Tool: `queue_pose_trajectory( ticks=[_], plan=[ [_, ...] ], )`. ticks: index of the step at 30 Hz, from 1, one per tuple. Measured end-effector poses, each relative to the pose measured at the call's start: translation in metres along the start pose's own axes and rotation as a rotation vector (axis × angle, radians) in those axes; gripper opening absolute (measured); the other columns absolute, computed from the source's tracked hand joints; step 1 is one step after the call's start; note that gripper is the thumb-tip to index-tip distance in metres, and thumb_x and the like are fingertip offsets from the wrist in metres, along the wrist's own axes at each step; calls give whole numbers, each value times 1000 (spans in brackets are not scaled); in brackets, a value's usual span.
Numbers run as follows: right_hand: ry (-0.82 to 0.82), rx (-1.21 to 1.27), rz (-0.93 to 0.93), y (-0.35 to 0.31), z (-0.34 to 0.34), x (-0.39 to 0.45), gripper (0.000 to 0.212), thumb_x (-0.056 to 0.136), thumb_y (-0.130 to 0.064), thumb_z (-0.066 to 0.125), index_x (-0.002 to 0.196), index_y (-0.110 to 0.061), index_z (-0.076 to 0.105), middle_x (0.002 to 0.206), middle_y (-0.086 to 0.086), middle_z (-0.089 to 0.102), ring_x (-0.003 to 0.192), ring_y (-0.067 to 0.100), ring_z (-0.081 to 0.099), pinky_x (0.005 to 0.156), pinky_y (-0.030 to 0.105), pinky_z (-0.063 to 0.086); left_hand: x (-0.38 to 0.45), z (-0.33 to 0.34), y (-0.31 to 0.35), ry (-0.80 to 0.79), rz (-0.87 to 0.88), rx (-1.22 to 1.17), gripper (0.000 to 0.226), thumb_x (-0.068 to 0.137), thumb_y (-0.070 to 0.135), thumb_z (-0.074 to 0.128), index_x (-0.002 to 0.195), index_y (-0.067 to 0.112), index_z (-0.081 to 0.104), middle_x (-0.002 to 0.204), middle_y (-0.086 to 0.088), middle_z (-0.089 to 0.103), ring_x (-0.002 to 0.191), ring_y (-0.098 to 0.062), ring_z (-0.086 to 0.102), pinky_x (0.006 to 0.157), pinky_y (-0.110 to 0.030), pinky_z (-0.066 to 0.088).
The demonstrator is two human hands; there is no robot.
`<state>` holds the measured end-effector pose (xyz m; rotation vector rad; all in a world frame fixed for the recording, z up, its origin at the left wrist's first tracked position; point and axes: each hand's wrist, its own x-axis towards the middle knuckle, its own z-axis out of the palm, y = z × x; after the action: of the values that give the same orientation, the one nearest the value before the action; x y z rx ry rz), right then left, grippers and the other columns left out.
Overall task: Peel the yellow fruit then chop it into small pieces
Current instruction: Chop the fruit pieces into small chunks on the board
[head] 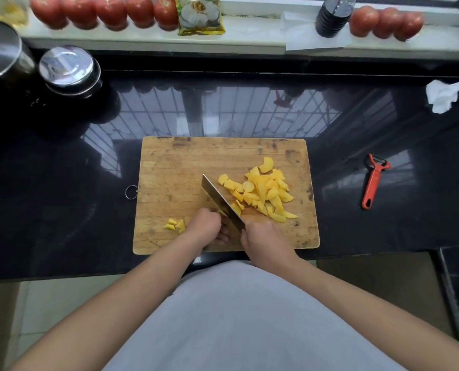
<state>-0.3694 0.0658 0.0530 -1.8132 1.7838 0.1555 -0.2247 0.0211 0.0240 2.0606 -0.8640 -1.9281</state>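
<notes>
Both hands at the near edge of the board; chopping step, late.
Right hand grips the knife, blade down on the wood. Left hand, fingers curled, pins a scrap just beside the blade. Fruit lies peeled, heaped in pieces right of the knife; a few bits sit left. Judged next: finer cuts through the larger wedges, left fingertips kept tucked.

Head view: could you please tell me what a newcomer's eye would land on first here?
The bright yellow fruit pieces heaped on the right half of the wooden cutting board stand out first. At the board's near edge, the right hand holds a cleaver beside the left hand. An orange peeler lies on the black counter to the right of the board.
</notes>
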Motion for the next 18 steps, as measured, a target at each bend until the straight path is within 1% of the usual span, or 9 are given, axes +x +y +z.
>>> queue_pose_trajectory(
  ticks=[3,4,7,8,11,13,15,18],
  plan=[
    [-15,21,20,3,-1,-3,15,100,-22,47,101,-18,61,83,6,64,74,28,61,67,48,58,1,-3,1,-9,-65,-90,35,102,11,37,107,-6,67,83,-21,76,67,-29,73,60,-34,63],
    [-17,31,26,4,-3,-5,15,101,-23,46,101,-18,60,83,7,64,74,29,61,67,48,58,3,-3,2,-10,-82,-112,36,102,12,37,108,-6,68,85,-21,77,69,-29,75,62,-34,64],
    [-10,31,25,6,-10,-9,18,102,-24,44,101,-18,61,83,7,64,74,28,61,66,47,57,5,-4,2,-20,-112,-163,31,101,14,41,106,-1,68,86,-17,79,77,-30,78,78,-39,66],
    [-15,14,19,6,-12,-10,18,102,-24,45,101,-18,62,83,6,64,74,28,61,66,46,57,5,-4,2,-23,-115,-174,29,101,14,42,104,1,67,85,-16,79,76,-29,78,78,-38,64],
    [-45,-73,5,6,-17,-14,18,103,-24,46,100,-17,62,79,6,63,72,28,61,66,44,57,5,-4,2,-23,-130,-194,23,101,16,44,99,4,64,78,-13,77,67,-26,76,67,-33,61],
    [-53,-106,-3,7,-21,-16,19,103,-23,45,99,-18,63,76,4,61,69,26,61,65,44,58,6,-4,4,-22,-135,-195,22,101,18,45,98,5,63,76,-13,76,66,-26,74,63,-30,59],
    [-57,-143,-15,8,-25,-17,19,103,-22,44,97,-19,62,73,1,60,67,26,61,63,42,57,6,-3,6,-18,-141,-190,22,102,19,45,98,5,62,78,-13,75,66,-26,73,64,-30,57],
    [-52,-177,-29,12,-31,-18,18,103,-21,44,90,-22,56,70,0,56,66,26,60,61,40,54,6,-1,7,-9,-146,-172,22,102,18,43,98,6,61,79,-13,76,66,-27,73,66,-31,57]
  ],
)
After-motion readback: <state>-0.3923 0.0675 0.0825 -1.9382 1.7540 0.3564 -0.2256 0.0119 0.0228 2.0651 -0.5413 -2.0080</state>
